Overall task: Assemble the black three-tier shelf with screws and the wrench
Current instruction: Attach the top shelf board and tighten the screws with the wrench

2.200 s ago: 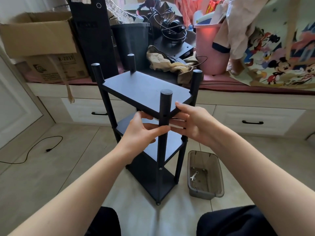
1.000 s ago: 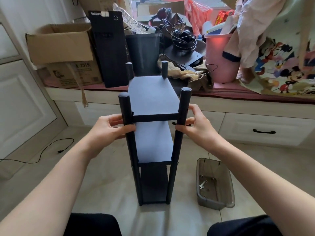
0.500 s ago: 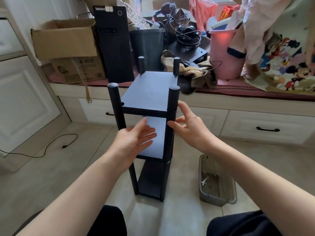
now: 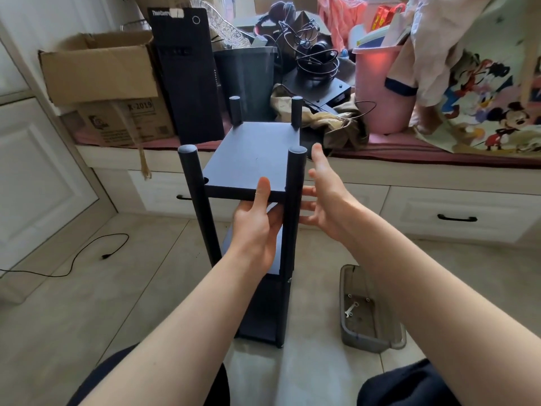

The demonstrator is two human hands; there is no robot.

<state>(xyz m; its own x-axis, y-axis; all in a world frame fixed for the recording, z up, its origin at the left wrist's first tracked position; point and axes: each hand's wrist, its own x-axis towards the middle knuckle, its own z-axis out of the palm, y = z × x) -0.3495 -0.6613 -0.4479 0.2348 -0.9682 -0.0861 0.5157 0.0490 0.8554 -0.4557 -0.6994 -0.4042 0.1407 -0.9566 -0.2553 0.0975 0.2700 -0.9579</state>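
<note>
The black three-tier shelf (image 4: 251, 159) stands upright on the tiled floor right in front of the person, all four posts up and all three boards seated between them. It looks close to finished from here.

The left hand (image 4: 254, 221) comes up under the front edge of the top board, thumb laid over the edge and fingers tucked beneath it, so it holds that edge in a light pinch. The right hand (image 4: 325, 197) hovers just beside the near right post (image 4: 294, 183), fingers spread and relaxed, holding nothing; whether the fingertips actually touch the post I cannot tell.

Down on the floor to the right, near the shelf's foot, sits the small plastic tray (image 4: 348, 332). The wrench (image 4: 350, 310) lies inside it, untouched, with a few small pale bits of hardware around it, possibly leftover screws or washers, too small to call.

So here's the read: the frame is together and standing on its own, and neither hand has a tool. This looks like a wobble check on the top tier. What may be left is a final tightening at any loose joint, if those pieces in the tray still belong somewhere.
</note>
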